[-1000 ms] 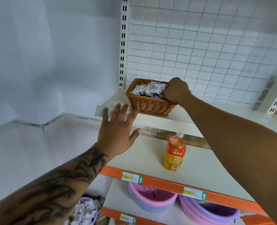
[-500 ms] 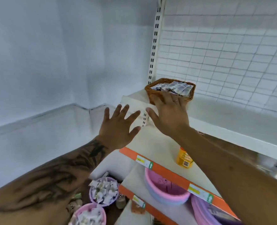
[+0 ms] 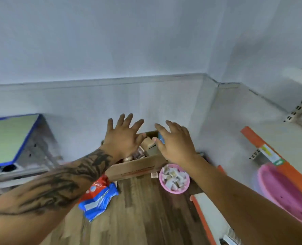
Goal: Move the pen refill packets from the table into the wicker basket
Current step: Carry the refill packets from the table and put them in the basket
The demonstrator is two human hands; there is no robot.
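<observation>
Both hands have swung away from the shelf: left hand point(image 3: 123, 138) and right hand point(image 3: 175, 142) spread wide (nothing held), probably seeking more packets near the green-topped desk point(image 3: 7, 138).

Both arms reach forward, backs of the hands facing the camera. The left hand point(image 3: 123, 138), on a tattooed forearm, has its fingers splayed wide and holds nothing. The right hand point(image 3: 175, 144) is likewise spread and empty, just beside the left without touching.
</observation>
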